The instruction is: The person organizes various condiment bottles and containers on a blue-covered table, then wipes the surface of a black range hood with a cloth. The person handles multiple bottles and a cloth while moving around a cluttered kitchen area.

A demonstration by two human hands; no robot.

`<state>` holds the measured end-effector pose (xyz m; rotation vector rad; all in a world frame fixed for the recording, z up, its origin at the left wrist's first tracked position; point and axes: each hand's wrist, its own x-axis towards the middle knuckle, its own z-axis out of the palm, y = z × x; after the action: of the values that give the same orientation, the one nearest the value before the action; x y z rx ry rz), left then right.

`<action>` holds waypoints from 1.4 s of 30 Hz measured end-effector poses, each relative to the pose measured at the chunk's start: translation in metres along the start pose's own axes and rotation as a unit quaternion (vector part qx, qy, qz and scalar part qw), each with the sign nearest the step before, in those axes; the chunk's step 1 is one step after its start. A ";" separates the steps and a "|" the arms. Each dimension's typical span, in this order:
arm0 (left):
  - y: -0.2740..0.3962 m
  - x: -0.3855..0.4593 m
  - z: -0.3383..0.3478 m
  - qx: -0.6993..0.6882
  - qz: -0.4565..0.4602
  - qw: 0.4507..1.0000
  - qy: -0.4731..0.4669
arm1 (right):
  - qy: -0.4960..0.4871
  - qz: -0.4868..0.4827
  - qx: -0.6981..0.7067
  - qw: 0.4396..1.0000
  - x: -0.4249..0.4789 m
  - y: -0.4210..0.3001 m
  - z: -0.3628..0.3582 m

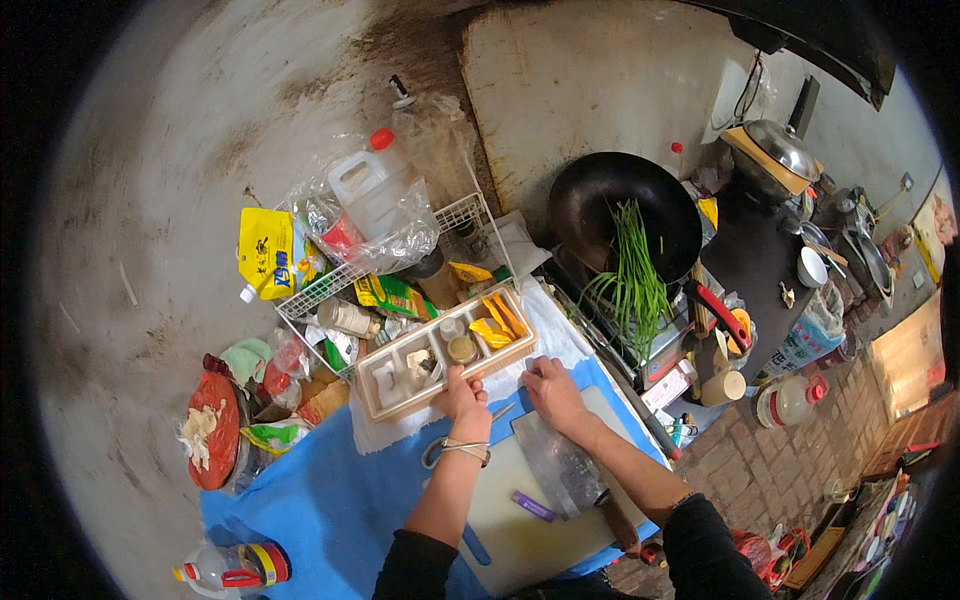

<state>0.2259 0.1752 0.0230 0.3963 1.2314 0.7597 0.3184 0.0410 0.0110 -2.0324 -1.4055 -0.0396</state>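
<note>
My left hand (466, 405) is at the front wall of a divided plastic seasoning tray (431, 391), its thumb over the rim and fingers curled. The tray holds small jars and yellow packets (493, 330). Just right of it, my right hand (553, 391) has its fingers drawn together above the cloth; whether something small is between them is hard to see. Below that hand a cleaver (551, 465) with a wooden handle lies flat on the cutting board (517, 551). A purple tube-shaped item (533, 506) lies beside the blade. Scissors (433, 452) are partly hidden by my left wrist.
Green stalks (634, 277) lie across a black wok (600, 184) with a red handle (724, 319). Behind the tray, a white wire rack (322, 292) carries bags and a plastic jug (364, 187). An oil bottle (232, 568) lies on the blue cloth (322, 502). A lidded pot (776, 154) stands far right.
</note>
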 end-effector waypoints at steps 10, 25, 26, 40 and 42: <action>-0.021 -0.031 0.031 0.009 0.018 1.000 0.016 | -0.004 -0.010 -0.009 1.000 -0.005 0.000 0.000; -0.022 0.000 0.022 -0.036 -0.088 0.987 -0.126 | -0.008 -0.032 -0.026 0.999 -0.008 -0.005 -0.004; -0.022 -0.003 0.017 -0.084 -0.113 0.985 -0.098 | -0.018 -0.029 -0.057 0.998 -0.010 -0.002 0.002; 0.092 -0.047 -0.214 0.388 0.482 0.785 -0.046 | 0.087 0.008 -0.095 0.992 -0.020 0.014 -0.051; 0.090 -0.045 -0.205 0.485 0.582 0.653 -0.031 | 0.052 0.008 -0.115 0.992 -0.022 0.032 -0.053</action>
<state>-0.0013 0.1809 0.0496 2.2513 1.1295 1.0418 0.3536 -0.0114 0.0282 -2.1945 -1.3715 -0.3085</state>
